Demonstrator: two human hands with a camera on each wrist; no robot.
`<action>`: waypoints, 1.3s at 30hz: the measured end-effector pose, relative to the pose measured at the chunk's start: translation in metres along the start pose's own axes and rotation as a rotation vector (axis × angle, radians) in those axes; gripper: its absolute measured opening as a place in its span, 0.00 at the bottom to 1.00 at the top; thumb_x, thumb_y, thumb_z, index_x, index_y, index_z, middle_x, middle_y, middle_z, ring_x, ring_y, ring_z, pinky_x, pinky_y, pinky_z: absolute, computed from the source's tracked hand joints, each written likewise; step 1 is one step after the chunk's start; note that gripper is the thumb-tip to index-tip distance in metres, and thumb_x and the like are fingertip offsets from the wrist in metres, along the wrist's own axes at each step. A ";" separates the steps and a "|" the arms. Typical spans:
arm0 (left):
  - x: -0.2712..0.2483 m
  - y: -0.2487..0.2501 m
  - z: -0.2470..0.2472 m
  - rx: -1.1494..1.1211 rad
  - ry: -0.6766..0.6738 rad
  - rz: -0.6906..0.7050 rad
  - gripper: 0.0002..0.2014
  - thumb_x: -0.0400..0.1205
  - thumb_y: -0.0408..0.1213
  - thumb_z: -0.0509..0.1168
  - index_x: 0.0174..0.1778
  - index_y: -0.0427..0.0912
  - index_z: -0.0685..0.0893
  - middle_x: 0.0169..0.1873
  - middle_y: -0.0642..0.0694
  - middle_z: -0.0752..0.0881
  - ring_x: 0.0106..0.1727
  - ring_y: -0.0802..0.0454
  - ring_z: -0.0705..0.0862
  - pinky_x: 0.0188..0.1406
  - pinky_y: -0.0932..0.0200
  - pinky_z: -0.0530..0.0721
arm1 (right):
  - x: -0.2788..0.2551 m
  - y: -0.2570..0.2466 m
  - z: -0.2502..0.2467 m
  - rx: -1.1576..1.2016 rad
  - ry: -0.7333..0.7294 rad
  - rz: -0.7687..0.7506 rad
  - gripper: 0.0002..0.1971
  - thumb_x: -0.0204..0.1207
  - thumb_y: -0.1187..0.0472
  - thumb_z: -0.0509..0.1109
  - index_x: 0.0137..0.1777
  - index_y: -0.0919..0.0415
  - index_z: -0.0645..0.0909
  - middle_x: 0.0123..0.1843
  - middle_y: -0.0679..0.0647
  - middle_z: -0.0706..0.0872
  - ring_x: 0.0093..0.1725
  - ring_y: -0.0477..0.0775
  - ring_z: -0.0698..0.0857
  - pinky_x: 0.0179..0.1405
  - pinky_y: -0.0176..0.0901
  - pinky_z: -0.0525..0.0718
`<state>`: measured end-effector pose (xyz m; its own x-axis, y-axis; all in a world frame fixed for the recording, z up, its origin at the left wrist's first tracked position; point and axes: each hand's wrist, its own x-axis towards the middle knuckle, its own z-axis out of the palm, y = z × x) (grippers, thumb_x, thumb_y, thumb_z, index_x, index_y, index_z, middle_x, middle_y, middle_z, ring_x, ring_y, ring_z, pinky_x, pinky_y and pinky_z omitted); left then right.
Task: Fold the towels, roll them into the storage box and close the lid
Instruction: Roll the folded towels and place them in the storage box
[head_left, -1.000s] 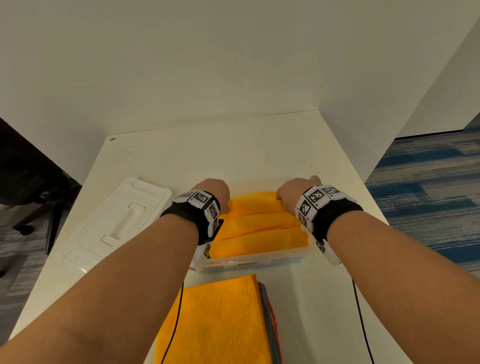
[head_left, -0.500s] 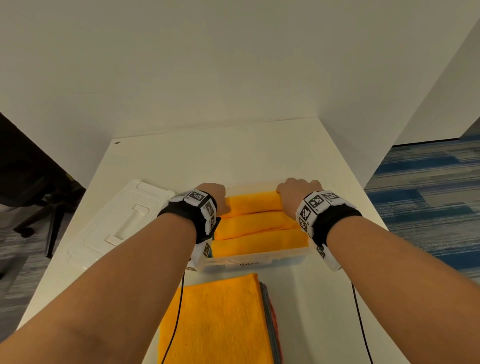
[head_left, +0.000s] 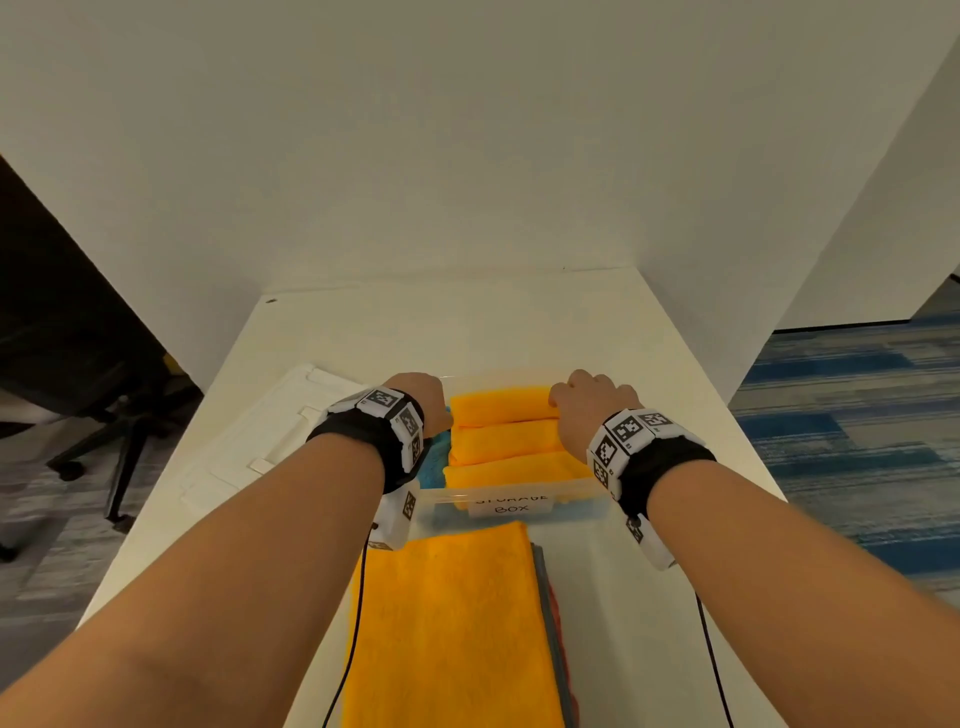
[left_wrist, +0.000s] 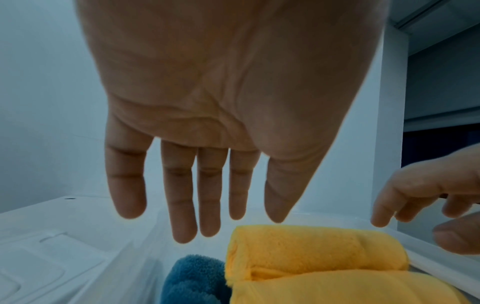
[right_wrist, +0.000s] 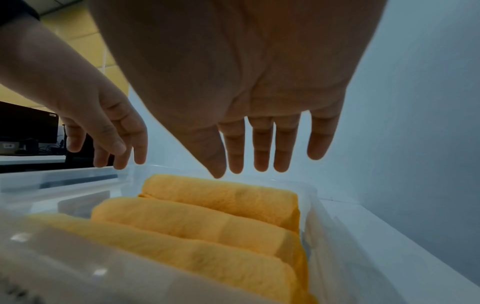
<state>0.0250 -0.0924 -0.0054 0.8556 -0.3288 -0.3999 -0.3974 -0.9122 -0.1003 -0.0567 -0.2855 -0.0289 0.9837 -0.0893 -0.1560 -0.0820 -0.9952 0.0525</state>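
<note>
The clear storage box (head_left: 582, 492) stands mid-table with three rolled orange towels (head_left: 506, 439) side by side in it and a blue towel (left_wrist: 194, 275) under them at the left end. My left hand (head_left: 422, 397) hovers over the box's left end and my right hand (head_left: 589, 400) over its right end, both near the far roll (right_wrist: 223, 195). In the wrist views the left hand (left_wrist: 207, 205) and right hand (right_wrist: 259, 148) hang with straight fingers just above the roll, holding nothing. A flat orange towel (head_left: 452, 623) lies in front of the box.
The white lid (head_left: 260, 447) lies on the table left of the box. Grey and red towels (head_left: 551, 623) show under the flat orange one. Two cables run down the table. White walls close the back and right; an office chair (head_left: 104, 415) stands at the left.
Both hands were curled down on the ends of the far roll; now they are lifted off it with fingers straightened. The box and towels have stayed in place.
</note>
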 end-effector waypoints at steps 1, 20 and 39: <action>-0.004 -0.003 0.002 0.006 -0.010 -0.004 0.18 0.85 0.47 0.59 0.59 0.37 0.83 0.48 0.42 0.82 0.50 0.47 0.80 0.47 0.57 0.76 | -0.005 -0.004 0.000 0.010 0.003 -0.010 0.17 0.80 0.64 0.57 0.66 0.53 0.75 0.62 0.55 0.75 0.60 0.58 0.76 0.58 0.53 0.75; -0.068 -0.032 0.067 -0.031 -0.253 -0.051 0.23 0.84 0.52 0.62 0.63 0.36 0.82 0.61 0.41 0.84 0.64 0.44 0.81 0.62 0.54 0.76 | -0.068 -0.080 -0.002 0.108 -0.381 -0.200 0.19 0.83 0.48 0.61 0.66 0.57 0.82 0.63 0.55 0.85 0.61 0.57 0.83 0.61 0.49 0.82; -0.099 -0.050 0.097 -0.161 -0.223 0.111 0.19 0.81 0.42 0.69 0.63 0.35 0.79 0.55 0.39 0.84 0.48 0.46 0.82 0.42 0.60 0.79 | -0.087 -0.117 0.037 0.032 -0.258 -0.124 0.25 0.76 0.46 0.69 0.71 0.53 0.73 0.68 0.55 0.76 0.63 0.57 0.80 0.51 0.47 0.77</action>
<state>-0.0725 0.0094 -0.0495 0.7084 -0.3834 -0.5926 -0.4117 -0.9064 0.0943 -0.1385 -0.1627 -0.0575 0.9137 0.0298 -0.4054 0.0269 -0.9996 -0.0128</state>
